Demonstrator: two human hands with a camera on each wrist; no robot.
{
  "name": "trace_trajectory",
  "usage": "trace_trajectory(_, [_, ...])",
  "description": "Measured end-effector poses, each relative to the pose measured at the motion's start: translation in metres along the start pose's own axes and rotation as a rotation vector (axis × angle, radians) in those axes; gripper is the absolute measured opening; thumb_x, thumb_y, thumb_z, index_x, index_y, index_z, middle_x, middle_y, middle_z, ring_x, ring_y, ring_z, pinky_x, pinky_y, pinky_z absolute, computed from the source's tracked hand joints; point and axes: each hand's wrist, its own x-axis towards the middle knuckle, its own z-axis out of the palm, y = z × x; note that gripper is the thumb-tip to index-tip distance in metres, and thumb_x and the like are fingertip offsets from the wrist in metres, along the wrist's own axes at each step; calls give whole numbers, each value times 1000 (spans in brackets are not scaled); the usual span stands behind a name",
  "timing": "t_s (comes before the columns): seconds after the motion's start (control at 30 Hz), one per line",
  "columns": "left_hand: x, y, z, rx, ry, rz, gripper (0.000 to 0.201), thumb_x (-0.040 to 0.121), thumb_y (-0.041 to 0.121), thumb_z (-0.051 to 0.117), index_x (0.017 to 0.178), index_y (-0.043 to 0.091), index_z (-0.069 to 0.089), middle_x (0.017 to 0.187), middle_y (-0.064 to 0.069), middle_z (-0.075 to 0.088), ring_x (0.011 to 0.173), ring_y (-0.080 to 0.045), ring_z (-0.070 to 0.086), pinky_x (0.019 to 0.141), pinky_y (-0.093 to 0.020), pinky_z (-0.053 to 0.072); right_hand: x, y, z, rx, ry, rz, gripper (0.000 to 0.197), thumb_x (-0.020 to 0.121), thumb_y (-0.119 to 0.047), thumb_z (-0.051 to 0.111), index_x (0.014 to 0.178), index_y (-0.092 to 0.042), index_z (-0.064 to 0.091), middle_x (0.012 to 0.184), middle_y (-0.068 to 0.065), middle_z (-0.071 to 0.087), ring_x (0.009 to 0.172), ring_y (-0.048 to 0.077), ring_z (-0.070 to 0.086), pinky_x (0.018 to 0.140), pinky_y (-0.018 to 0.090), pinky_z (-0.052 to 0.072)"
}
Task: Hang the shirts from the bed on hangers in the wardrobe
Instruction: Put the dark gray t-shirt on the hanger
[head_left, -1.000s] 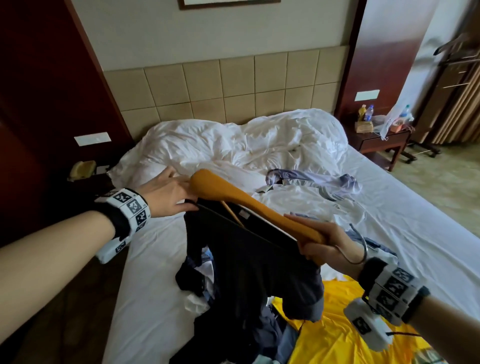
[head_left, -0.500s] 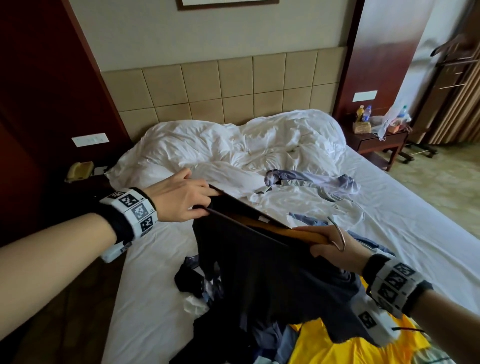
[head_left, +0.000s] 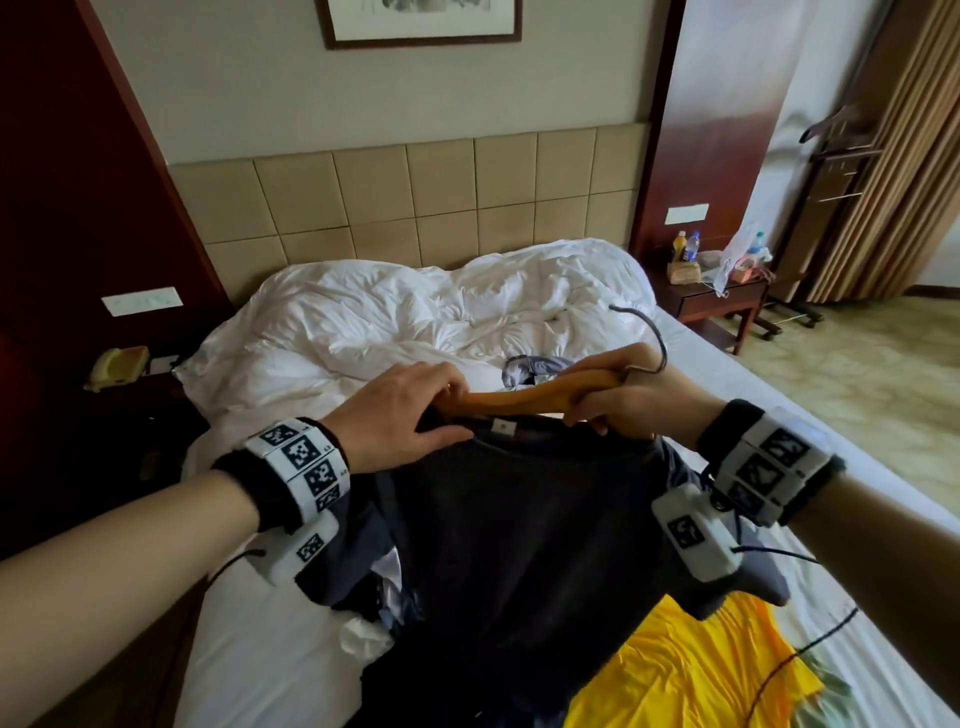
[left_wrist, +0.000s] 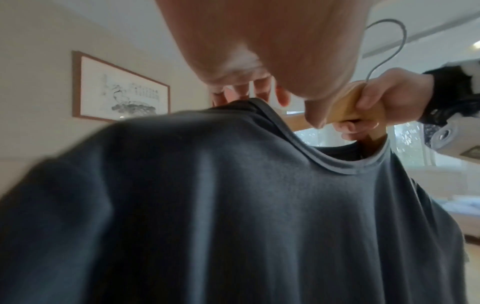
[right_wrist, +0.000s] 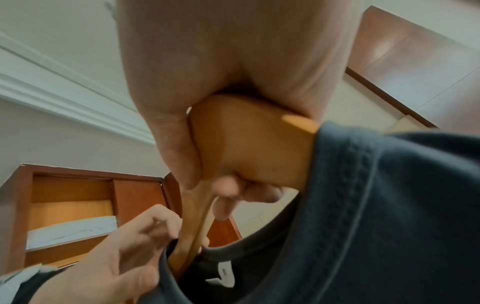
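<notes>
bed (head_left: 727, 415) still holds a yellow shirt (head_left: 691, 670) and more clothes, nothing hung yet | dark grey T-shirt (head_left: 519, 545) held above bed, collar up, hem down | wooden hanger (head_left: 524, 397) long axis left-right, hook up | right hand (head_left: 631, 397) clamped round hanger | left hand (head_left: 400, 410) pinching collar over hanger's end

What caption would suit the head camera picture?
Right hand grips a wooden hanger while left hand tugs a dark shirt collar over it.
</notes>
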Motion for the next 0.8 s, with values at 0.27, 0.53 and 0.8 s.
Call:
trace_trajectory(0.27, [38,38,-4,314,212,-166,31,80,55,56,83,25,58,78,9,62,75,-16,57,80,-36,46,24,-46,-4,-94,-46,-97,11,70,-4,77,75,-14,77,89,20,73,87,44,68,85,50,56])
trace_trajectory(0.53, [72,44,-27,345,56,-394,41,91,54,49,64,23,56,65,6,57,65,-18,57,72,-33,44,35,-51,-17,-141,40,-206,23,80,-9,79,101,-17,74,90,-2,75,84,14,70,80,24,55])
trace_trajectory(0.8, [62,6,-50,65,171,-561,40,89,53,58,65,22,63,55,14,64,65,-14,64,64,-31,49,9,15,-64,-589,-5,0,25,76,-37,83,92,-36,64,82,-19,68,79,0,62,71,11,43])
